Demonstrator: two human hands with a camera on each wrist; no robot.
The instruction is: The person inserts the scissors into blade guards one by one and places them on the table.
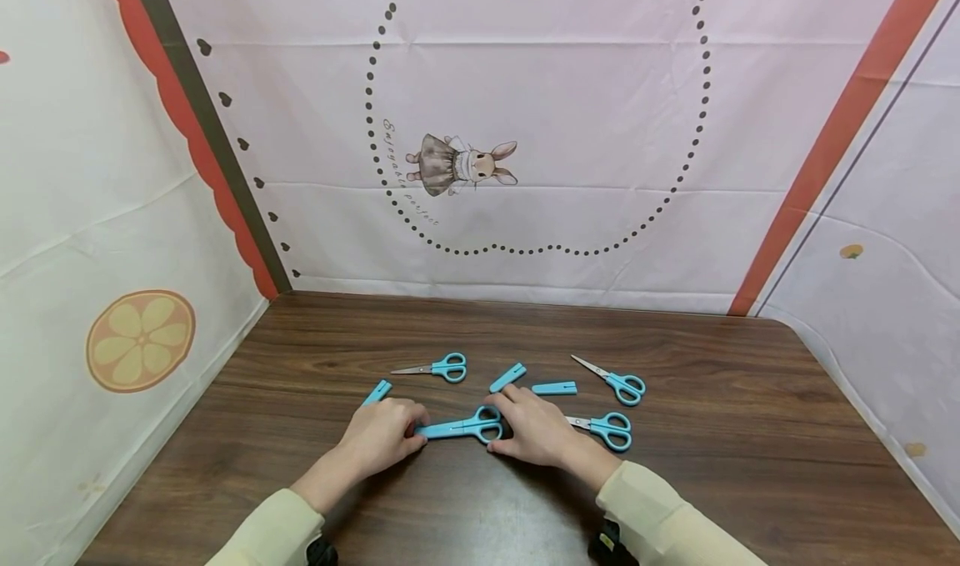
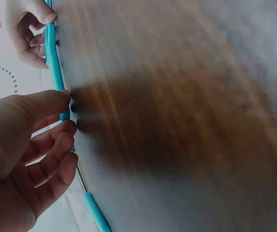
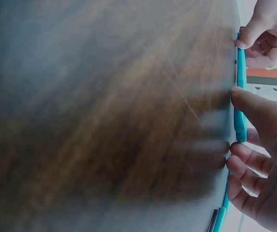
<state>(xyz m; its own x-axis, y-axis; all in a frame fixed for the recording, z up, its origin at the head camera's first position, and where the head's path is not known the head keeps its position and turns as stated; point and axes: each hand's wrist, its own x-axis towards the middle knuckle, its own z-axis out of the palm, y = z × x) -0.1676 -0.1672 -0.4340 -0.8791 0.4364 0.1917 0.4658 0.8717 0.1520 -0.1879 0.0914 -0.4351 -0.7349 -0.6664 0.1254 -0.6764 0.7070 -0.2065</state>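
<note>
A pair of light blue scissors [image 1: 459, 428] lies across the table in front of me, its blades inside a matching blue blade cover [image 1: 442, 431]. My left hand [image 1: 381, 437] pinches the tip end of that cover between thumb and fingers. At the other end, my right hand [image 1: 536, 426] holds the handle loops, thumb on the near side and fingers on the far side. In the left wrist view the scissors [image 2: 55, 72] run edge-on between both hands. Just beyond my left hand is a loose blade cover [image 1: 377, 393], partly hidden by it.
Bare-bladed scissors [image 1: 450, 368] lie behind at centre-left. Two more pairs, the far scissors [image 1: 626, 388] and the near scissors [image 1: 613, 431], are on the right, the near one's blades partly hidden by my right hand. Two blade covers, one slanted [image 1: 508, 377], one level [image 1: 554, 388], lie between.
</note>
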